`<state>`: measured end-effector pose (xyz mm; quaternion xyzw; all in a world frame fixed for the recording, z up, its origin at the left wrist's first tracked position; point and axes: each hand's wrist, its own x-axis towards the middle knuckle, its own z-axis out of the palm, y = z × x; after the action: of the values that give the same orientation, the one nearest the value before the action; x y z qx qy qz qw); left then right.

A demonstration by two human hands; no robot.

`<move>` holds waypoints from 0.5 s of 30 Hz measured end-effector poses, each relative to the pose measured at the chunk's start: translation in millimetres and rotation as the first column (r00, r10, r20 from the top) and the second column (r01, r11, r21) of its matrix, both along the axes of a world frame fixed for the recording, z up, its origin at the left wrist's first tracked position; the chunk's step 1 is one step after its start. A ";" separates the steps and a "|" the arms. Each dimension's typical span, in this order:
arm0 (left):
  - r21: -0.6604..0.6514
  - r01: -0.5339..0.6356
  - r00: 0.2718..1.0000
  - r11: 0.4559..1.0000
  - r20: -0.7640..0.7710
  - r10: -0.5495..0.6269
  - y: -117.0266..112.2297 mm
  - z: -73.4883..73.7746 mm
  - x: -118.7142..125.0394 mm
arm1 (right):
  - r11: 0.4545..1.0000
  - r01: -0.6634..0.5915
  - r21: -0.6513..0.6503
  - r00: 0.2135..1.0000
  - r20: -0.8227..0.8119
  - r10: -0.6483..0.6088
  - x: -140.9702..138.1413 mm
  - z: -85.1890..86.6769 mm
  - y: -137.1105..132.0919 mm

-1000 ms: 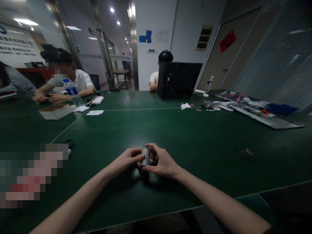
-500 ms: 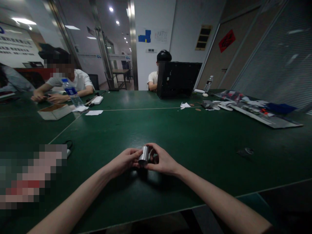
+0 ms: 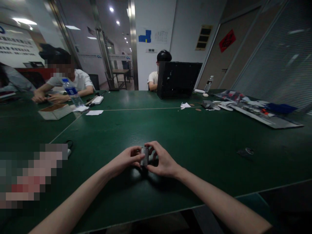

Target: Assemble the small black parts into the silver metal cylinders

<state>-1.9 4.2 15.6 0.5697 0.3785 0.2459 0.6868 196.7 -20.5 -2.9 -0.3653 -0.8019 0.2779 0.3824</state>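
A small silver metal cylinder (image 3: pixel 145 156), nearly upright, is held between my two hands just above or on the green table (image 3: pixel 156 126); I cannot tell whether its base touches. My left hand (image 3: pixel 129 158) is closed on it from the left, with the thumb pressed on its near side and the other fingers partly behind it. From the right, my right hand (image 3: pixel 162 159) pinches it, index finger near the top end and thumb near the bottom end. The cylinder's far side is hidden.
A small dark item (image 3: pixel 245 151) lies to the right. Farther back are a black box-like case (image 3: pixel 179 79), a cardboard box (image 3: pixel 55 112), a water bottle (image 3: pixel 71 92), paper scraps (image 3: pixel 185 105) and a littered board (image 3: pixel 270 118). Two people sit across the table.
The cylinder has turned from a tilt to nearly upright. My left fingers have shifted, the thumb now lying across its near side; my right hand has moved only slightly.
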 end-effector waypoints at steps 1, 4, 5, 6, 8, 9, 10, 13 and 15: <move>0.022 0.011 1.000 1.000 -0.021 -0.011 -0.1 0.6 0.0 | 1.000 -0.003 0.013 1.000 0.006 0.003 0.1 0.4 -0.3; 0.057 0.049 0.997 0.997 -0.059 -0.045 -0.3 1.7 -0.4 | 1.000 -0.015 0.017 1.000 0.017 0.015 0.5 1.4 -0.9; 0.063 0.057 0.997 0.996 -0.061 -0.053 -0.2 1.7 -0.7 | 1.000 -0.017 0.009 1.000 0.017 0.017 0.6 1.6 -0.9; 0.066 0.065 0.996 0.996 -0.057 -0.061 -0.1 1.5 -1.1 | 1.000 -0.020 -0.003 1.000 0.018 0.020 0.6 1.7 -0.8; 0.063 0.073 0.997 0.995 -0.026 -0.072 0.0 0.7 -1.7 | 0.999 -0.021 -0.032 1.000 0.013 0.022 0.6 1.4 -0.1; 0.052 0.077 0.997 0.996 -0.014 -0.076 0.0 0.2 -1.9 | 0.999 -0.022 -0.045 1.000 0.011 0.023 0.6 1.0 0.3; 0.042 0.077 0.997 0.996 0.001 -0.077 -0.1 -0.3 -1.9 | 0.998 -0.024 -0.056 1.000 0.009 0.025 0.5 0.4 0.8; -0.021 0.065 0.997 0.998 0.048 -0.064 -0.8 -1.2 -1.0 | 0.997 -0.033 -0.068 0.999 0.008 0.034 0.1 -2.0 2.0; -0.073 0.064 0.994 0.995 0.088 -0.057 -1.2 -1.7 -0.3 | 0.997 -0.032 -0.072 0.999 0.010 0.033 -0.5 -3.6 2.5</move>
<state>-2.2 2.9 13.9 0.5433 0.3402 0.2346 0.7308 196.2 -18.0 -6.5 -0.3671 -0.7993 0.3109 0.3601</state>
